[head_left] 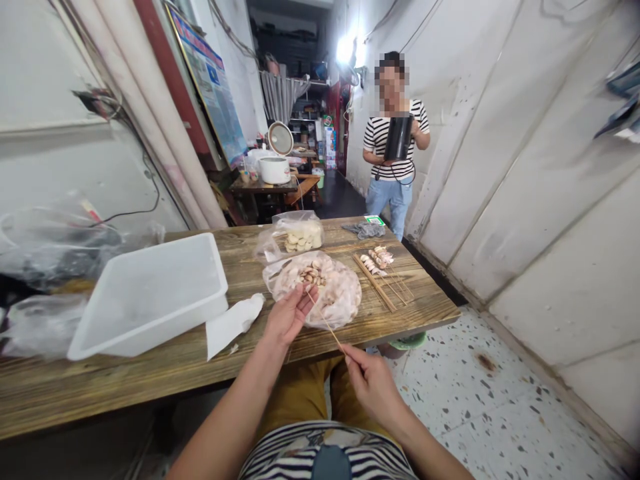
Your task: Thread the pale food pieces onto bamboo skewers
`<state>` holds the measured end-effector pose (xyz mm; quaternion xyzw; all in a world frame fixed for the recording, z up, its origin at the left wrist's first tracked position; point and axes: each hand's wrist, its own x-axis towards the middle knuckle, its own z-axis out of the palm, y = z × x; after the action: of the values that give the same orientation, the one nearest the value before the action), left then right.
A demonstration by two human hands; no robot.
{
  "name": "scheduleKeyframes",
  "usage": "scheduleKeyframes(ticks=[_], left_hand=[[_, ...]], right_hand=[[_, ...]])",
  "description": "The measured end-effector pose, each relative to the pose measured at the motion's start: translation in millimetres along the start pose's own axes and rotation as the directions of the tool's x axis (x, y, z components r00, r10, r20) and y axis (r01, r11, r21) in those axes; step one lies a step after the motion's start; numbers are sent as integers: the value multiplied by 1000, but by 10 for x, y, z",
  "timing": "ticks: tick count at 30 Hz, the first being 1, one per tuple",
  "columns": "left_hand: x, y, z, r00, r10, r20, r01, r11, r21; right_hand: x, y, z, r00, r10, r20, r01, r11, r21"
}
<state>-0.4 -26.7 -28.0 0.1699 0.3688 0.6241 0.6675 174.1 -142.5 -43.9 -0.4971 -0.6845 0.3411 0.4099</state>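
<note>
While skewer (pixel 325 321) spans hands (pixel 371 379), wall poster (pixel 207 87) too blurred to read.

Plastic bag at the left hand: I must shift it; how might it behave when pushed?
The plastic bag looks floppy, its thin film crumpled. It may slump rather than tip, lying low and wide. Piled food pieces inside could shift.

Thin pale skewer (pixel 327 323), held slantwise
</note>
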Motion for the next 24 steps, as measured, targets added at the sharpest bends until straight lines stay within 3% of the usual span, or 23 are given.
scheduleKeyframes(ticks=[6,20,24], left_hand=[[-17,-15,-16,999,32,38,-32,999,21],[-164,13,46,997,-39,65,39,999,-1],[-317,-116,72,981,-145,131,135,988,79]], right_hand=[[-30,-11,-20,1000,4,20,-3,1000,-19],[-121,58,77,998,-14,-60,12,999,-41],[-39,11,63,993,-65,-102,59,996,-65]])
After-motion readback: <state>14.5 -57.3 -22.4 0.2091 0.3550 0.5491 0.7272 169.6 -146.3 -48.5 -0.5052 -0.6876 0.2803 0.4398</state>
